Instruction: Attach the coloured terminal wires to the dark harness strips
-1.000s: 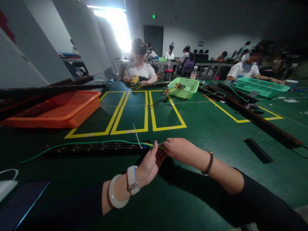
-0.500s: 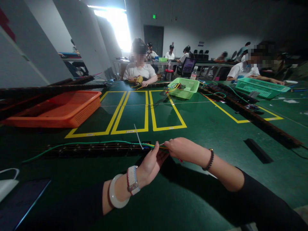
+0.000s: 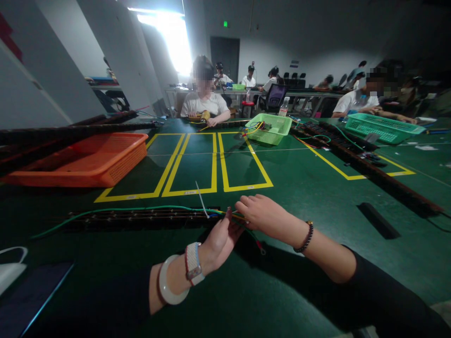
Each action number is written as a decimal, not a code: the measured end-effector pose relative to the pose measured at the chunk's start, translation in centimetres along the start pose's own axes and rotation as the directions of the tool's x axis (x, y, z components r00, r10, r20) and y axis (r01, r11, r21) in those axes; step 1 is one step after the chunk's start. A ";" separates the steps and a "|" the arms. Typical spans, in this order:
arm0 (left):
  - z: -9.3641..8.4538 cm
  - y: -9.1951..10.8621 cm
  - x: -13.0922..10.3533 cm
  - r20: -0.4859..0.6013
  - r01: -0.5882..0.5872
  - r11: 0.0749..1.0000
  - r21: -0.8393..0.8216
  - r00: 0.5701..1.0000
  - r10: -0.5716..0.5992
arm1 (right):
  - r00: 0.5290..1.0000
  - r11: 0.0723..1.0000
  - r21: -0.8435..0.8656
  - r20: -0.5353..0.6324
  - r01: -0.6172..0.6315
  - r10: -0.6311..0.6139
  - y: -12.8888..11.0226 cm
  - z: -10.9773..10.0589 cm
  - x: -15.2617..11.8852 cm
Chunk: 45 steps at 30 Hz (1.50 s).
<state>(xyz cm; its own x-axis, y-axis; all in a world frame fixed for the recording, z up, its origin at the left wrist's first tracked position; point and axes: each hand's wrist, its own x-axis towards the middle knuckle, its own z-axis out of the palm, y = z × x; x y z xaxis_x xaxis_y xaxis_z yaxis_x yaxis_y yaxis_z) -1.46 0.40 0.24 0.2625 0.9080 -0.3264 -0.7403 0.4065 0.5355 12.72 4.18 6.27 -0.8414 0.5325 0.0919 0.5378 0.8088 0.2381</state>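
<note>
My left hand (image 3: 220, 241) is closed on a bundle of coloured wires (image 3: 222, 212) at the right end of a long dark strip (image 3: 141, 218). Right beside it, my right hand (image 3: 262, 213) grips the same wires, its fingertips partly hiding them. A white cable tie (image 3: 201, 199) stands up from the bundle, just left of my left thumb. Below my right hand hangs a wire end with a red-sleeved ring terminal (image 3: 261, 249). One long green wire (image 3: 116, 209) runs along the strip and trails off its left end.
An orange basket (image 3: 127, 162) stands at the left, under long dark strips (image 3: 77, 124). Farther back are a light green basket (image 3: 278, 131) and a teal basket (image 3: 387, 129). Yellow tape (image 3: 214, 164) marks the table. A phone (image 3: 38, 295) lies front left. Co-workers sit across the table.
My right hand has shifted slightly up, its fingers rearranged on the wires. The ring terminal, mostly covered before, now shows below it. My left hand has hardly moved.
</note>
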 end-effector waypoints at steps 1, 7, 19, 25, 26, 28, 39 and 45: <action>0.0 0.0 0.0 -0.007 -0.006 1.000 0.004 1.000 0.006 | 0.999 0.999 -0.009 -0.020 0.038 -0.038 0.0 -0.4 0.0; 0.1 0.3 -0.3 0.029 0.079 0.997 -0.017 0.997 -0.078 | 0.911 0.910 0.055 -0.017 0.411 -0.411 -0.3 -1.4 0.1; 0.5 0.2 -0.5 0.060 -0.020 0.997 0.074 0.998 0.016 | 0.862 0.772 0.632 -0.427 0.068 0.274 2.6 1.6 0.3; 0.7 0.4 -0.6 -0.010 0.007 0.995 0.103 1.000 -0.006 | 0.878 0.825 0.565 -0.404 0.019 0.257 4.0 5.6 1.2; 0.6 0.4 -0.6 0.004 0.001 0.995 0.102 1.000 -0.001 | 0.899 0.855 0.517 -0.396 0.047 0.190 4.3 6.1 1.2; 0.5 0.4 -0.5 0.029 -0.009 0.995 0.101 1.000 0.006 | 0.930 0.911 0.400 -0.362 0.099 0.058 5.0 6.9 1.2; 0.7 0.6 -0.7 0.024 0.014 0.993 0.121 1.000 -0.017 | 0.983 0.988 0.154 -0.181 0.021 0.008 4.6 6.6 0.8; 0.6 0.5 -0.5 -0.004 0.024 0.995 0.101 1.000 -0.023 | 0.933 0.895 0.446 -0.326 0.011 0.151 3.1 5.1 -1.5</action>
<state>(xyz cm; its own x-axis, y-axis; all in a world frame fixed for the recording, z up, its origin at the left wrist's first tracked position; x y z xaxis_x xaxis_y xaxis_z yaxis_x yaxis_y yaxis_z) -1.54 0.23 1.13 0.2772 0.8979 -0.3419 -0.6677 0.4359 0.6035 15.92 7.13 1.93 -0.7211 0.5378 0.4368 0.4956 0.8410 -0.2171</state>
